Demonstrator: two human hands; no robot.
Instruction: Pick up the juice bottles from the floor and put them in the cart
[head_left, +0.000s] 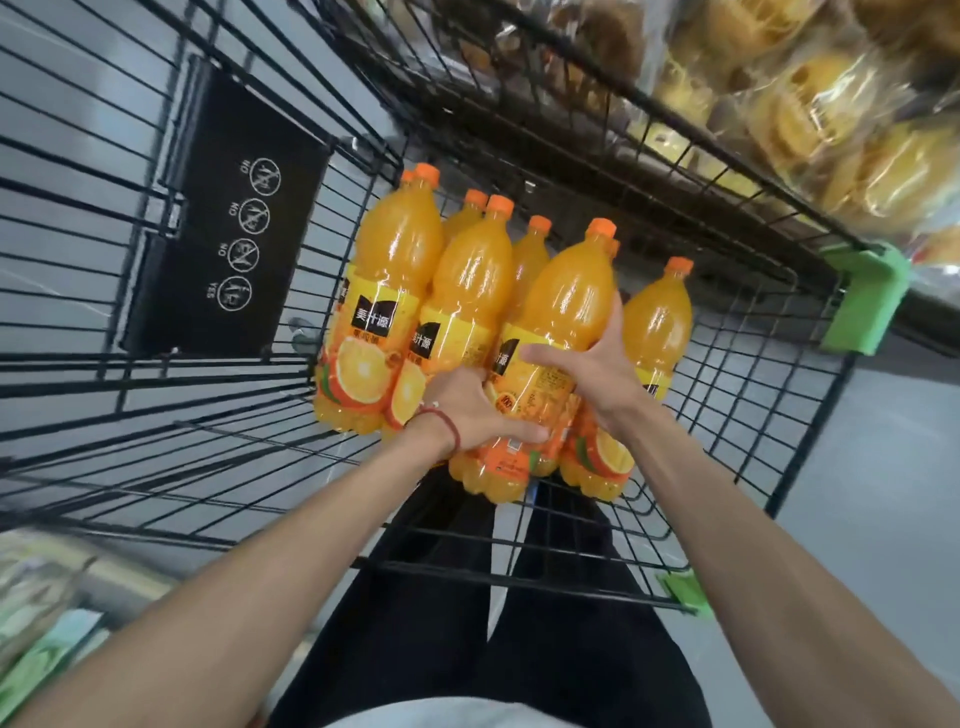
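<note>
Inside the cart (810, 395), near its black child-seat flap (223, 218), both hands clasp one full juice bottle (550, 332), left hand (467, 410) low, right hand (597, 364) at the label: likely heavy, slick plastic, best gripped mid-body

Both hands on one orange bottle (558, 332) in the black wire cart (218, 426). Left hand (470, 410) low on its label, right hand (597, 364) round its side. More bottles (400, 260) packed close beside it, orange caps up. Bagged bread (810, 104) on the shelf behind.
</note>
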